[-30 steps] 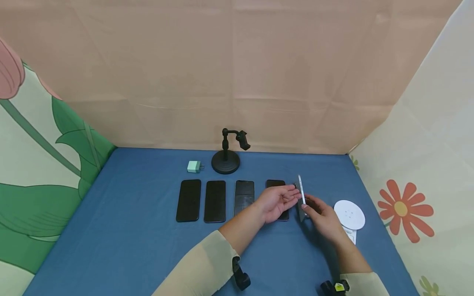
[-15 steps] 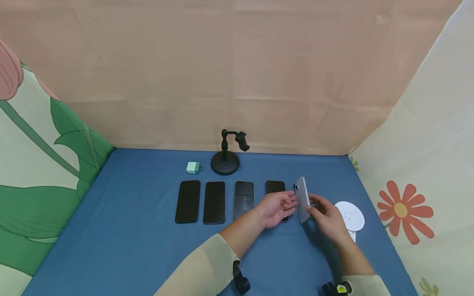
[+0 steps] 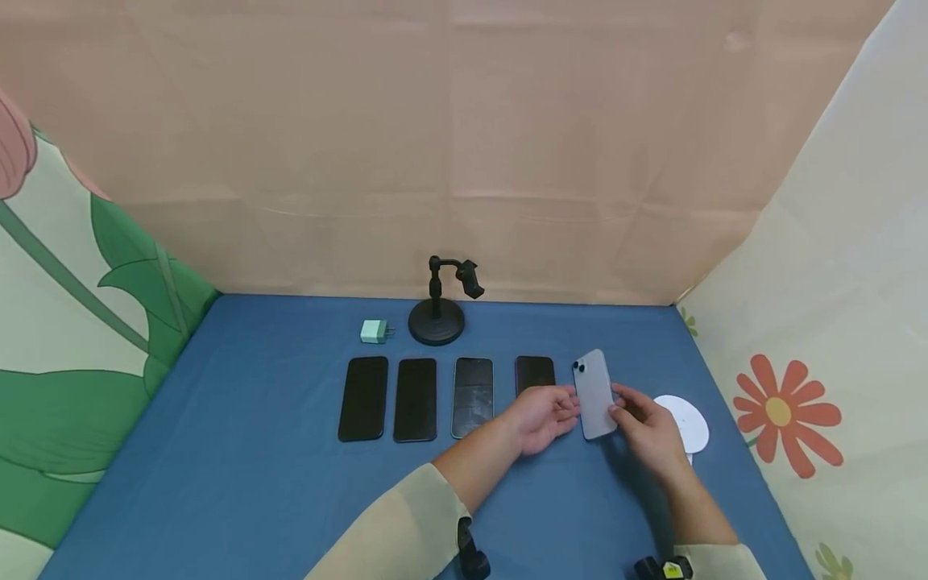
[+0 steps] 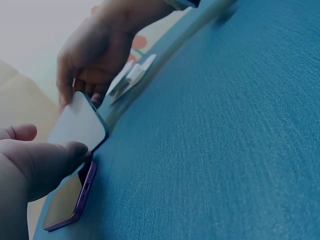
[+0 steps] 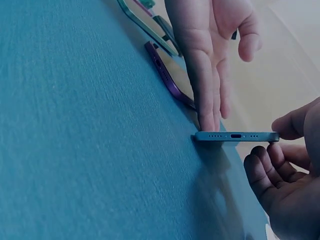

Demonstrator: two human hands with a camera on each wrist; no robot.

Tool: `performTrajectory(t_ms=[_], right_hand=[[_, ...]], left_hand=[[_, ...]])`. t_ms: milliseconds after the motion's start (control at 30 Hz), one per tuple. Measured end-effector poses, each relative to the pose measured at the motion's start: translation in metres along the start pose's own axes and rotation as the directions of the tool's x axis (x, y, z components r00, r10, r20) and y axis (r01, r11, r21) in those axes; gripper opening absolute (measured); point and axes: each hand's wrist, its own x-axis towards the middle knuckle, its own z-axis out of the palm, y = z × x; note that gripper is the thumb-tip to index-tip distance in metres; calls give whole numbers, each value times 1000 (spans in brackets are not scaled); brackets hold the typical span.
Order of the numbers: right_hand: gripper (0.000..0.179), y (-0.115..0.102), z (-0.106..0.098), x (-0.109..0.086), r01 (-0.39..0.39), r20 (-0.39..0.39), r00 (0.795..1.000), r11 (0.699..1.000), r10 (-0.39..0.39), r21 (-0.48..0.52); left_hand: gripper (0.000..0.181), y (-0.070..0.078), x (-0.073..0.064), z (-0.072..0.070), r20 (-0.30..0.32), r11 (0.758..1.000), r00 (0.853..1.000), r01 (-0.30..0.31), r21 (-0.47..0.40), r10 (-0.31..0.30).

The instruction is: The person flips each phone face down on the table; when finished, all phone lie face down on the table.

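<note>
A pale silver phone [image 3: 596,395] lies back up, its camera lenses at the top left, slightly tilted on the cloth. My right hand [image 3: 650,429] pinches its right edge between thumb and fingers. Near the phone's left edge is my left hand [image 3: 540,419], fingers extended; in the right wrist view its fingertips [image 5: 207,120] meet that edge. A dark phone with a purple frame [image 3: 535,374] is partly hidden behind the left hand. Further left lie three more phones in a row: one dark [image 3: 474,395], another [image 3: 416,400], and the leftmost [image 3: 363,399], all screen up.
A black phone stand [image 3: 436,322] stands at the back of the blue cloth table [image 3: 239,451]. Left of it lies a mint charger plug [image 3: 374,331]. A white round-topped stand [image 3: 684,422] is beyond my right hand, partly covered by it. Fabric walls border the back and sides.
The silver phone has rotated from nearly edge-on to back facing up, turned by my right hand. My left hand stays close to its left edge. The head view has shifted slightly.
</note>
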Motion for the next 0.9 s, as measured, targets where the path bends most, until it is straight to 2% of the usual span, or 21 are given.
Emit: performTrajectory(t_ms=[433, 900], right_hand=[[43, 8, -8, 0, 1, -12, 1000, 992, -3, -126], [44, 15, -2, 3, -21, -8, 1000, 971, 20, -237]], left_hand=[[67, 1, -3, 2, -6, 1000, 1000, -4, 12, 4], [64, 5, -7, 0, -19, 999, 999, -27, 27, 27]])
